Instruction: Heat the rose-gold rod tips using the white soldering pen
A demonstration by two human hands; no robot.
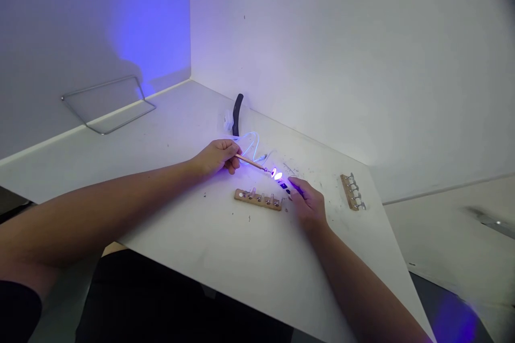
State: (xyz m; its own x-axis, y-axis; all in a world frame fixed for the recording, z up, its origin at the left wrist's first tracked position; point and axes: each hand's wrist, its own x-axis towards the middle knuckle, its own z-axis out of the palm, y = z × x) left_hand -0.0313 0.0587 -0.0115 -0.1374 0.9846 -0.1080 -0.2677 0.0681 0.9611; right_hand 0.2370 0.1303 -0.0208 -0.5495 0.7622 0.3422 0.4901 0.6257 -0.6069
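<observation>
My left hand [217, 155] is closed round a thin copper-coloured pen-like tool [251, 162] whose tip glows bright violet-white [277, 174]. A pale glowing cable [251, 142] trails from it. My right hand [308, 201] has its fingers pinched on a small dark part [284, 186] just under the glowing tip. A wooden strip [258, 199] carrying several small metal pieces lies flat on the white table [225, 241], right in front of both hands.
A second wooden strip with metal pieces [353, 192] lies to the right near the table edge. A black handle-like object [237, 113] stands by the back wall. A bent wire frame [108, 104] leans at the back left. White walls close the corner.
</observation>
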